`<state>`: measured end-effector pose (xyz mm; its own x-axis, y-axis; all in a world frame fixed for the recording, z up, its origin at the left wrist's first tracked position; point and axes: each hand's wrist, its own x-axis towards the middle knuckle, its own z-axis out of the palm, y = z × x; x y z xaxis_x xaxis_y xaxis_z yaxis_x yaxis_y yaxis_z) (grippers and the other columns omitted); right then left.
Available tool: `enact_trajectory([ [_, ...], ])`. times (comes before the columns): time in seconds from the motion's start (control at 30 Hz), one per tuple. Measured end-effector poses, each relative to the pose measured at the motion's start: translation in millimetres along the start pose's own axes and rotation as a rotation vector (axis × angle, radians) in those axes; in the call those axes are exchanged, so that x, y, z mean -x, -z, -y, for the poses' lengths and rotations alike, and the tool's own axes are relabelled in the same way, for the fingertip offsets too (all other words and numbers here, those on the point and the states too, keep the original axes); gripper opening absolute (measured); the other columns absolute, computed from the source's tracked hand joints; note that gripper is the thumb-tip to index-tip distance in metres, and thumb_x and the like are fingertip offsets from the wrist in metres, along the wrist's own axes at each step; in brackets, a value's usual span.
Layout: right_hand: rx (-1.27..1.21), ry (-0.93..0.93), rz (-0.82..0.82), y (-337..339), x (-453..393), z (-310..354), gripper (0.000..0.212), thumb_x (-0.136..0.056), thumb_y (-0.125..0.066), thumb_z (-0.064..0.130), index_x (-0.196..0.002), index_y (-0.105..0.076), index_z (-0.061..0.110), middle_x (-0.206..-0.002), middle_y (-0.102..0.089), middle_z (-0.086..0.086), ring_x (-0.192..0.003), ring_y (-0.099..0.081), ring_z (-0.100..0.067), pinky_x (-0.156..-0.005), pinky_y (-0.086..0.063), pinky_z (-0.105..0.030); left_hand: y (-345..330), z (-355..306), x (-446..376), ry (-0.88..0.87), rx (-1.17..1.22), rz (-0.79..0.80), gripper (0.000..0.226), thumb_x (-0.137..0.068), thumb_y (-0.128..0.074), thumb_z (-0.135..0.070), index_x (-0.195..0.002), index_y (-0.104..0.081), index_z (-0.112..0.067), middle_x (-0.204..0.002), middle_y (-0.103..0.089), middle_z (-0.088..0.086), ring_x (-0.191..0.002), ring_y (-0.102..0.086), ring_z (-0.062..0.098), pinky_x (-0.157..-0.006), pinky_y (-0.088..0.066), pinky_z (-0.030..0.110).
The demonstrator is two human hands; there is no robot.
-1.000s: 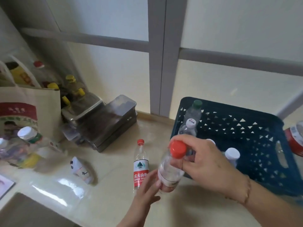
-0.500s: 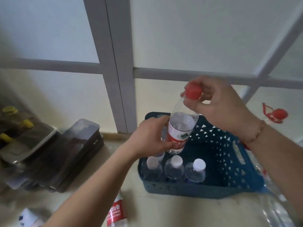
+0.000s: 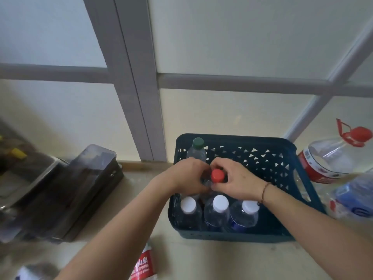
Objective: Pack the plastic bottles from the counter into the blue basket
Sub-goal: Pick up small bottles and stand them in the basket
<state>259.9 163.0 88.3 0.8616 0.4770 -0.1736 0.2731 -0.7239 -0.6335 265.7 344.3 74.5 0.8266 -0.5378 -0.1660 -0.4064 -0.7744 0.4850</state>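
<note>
Head view: we see both hands, left hand (image 3: 188, 178) and right hand (image 3: 234, 180), gripping red-capped bottle (image 3: 217, 176) inside basket (image 3: 282, 158), frame centre; bottle body hidden by fingers.

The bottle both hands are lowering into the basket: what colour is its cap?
Red. The cap shows clearly in the head view, between the left hand and right hand.

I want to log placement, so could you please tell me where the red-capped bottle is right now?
In the head view, the red-capped bottle is inside the blue basket, behind the three white-capped bottles, held by the left hand and right hand.
</note>
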Motion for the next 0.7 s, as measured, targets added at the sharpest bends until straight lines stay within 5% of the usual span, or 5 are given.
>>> enact_trajectory([
  [0.13, -0.102, -0.066, 0.086, 7.0, -6.6, -10.1, 0.029, -0.076, -0.077, 0.041, -0.093, -0.059, 0.026, -0.094, -0.068, 0.004, -0.088, -0.065, -0.017, -0.083, -0.054, -0.036, 9.0, 3.9, 7.3, -0.016, 0.097, 0.014, 0.039, -0.084, -0.073, -0.041, -0.116, -0.066, -0.020, -0.111, -0.070, -0.001, -0.101, -0.065, 0.018, -0.093, -0.055, 0.038],
  [0.2, -0.129, -0.084, 0.120, 12.1, -4.7, -12.5, 0.031, -0.079, -0.072, 0.050, -0.100, -0.061, 0.029, -0.101, -0.068, 0.007, -0.095, -0.066, -0.012, -0.090, -0.052, -0.037, 12.0, 13.5, 28.1, -0.029, 0.221, -0.146, 0.046, -0.087, -0.072, -0.044, -0.128, -0.063, -0.024, -0.127, -0.066, -0.008, -0.116, -0.059, 0.007, -0.102, -0.046, 0.024],
  [0.37, -0.143, -0.073, -0.140, 15.7, 7.8, 0.5, 0.034, -0.081, -0.070, 0.044, -0.110, -0.061, 0.031, -0.111, -0.064, 0.019, -0.105, -0.062, -0.001, -0.090, -0.054, -0.033, -64.1, 36.9, 103.6, 0.446, 0.733, -1.195, 0.013, -0.085, -0.065, -0.031, -0.097, -0.063, -0.036, -0.090, -0.066, -0.012, -0.081, -0.062, 0.005, -0.075, -0.053, 0.035],
  [0.53, -0.172, 0.160, -0.510, -0.4, 23.9, 49.3, 0.017, -0.083, -0.070, 0.023, -0.100, -0.067, 0.022, -0.099, -0.067, 0.016, -0.095, -0.064, -0.003, -0.082, -0.057, -0.030, -164.7, 63.2, 153.2, 0.919, 0.284, -0.751, 0.102, -0.060, -0.068, -0.065, -0.142, -0.045, -0.009, -0.137, -0.050, 0.016, -0.128, -0.044, 0.037, -0.106, -0.038, 0.049],
  [0.7, -0.163, 0.627, -0.441, -45.0, 50.7, 126.1, 0.006, -0.084, -0.067, 0.007, -0.090, -0.067, 0.008, -0.087, -0.065, 0.002, -0.081, -0.059, -0.009, -0.076, -0.046, -0.018, -175.4, 56.0, 156.5, 1.071, 0.511, -0.683, 0.103, -0.071, -0.079, -0.044, -0.154, -0.026, -0.014, -0.147, -0.042, 0.015, -0.132, -0.044, 0.036, -0.104, -0.039, 0.044],
])
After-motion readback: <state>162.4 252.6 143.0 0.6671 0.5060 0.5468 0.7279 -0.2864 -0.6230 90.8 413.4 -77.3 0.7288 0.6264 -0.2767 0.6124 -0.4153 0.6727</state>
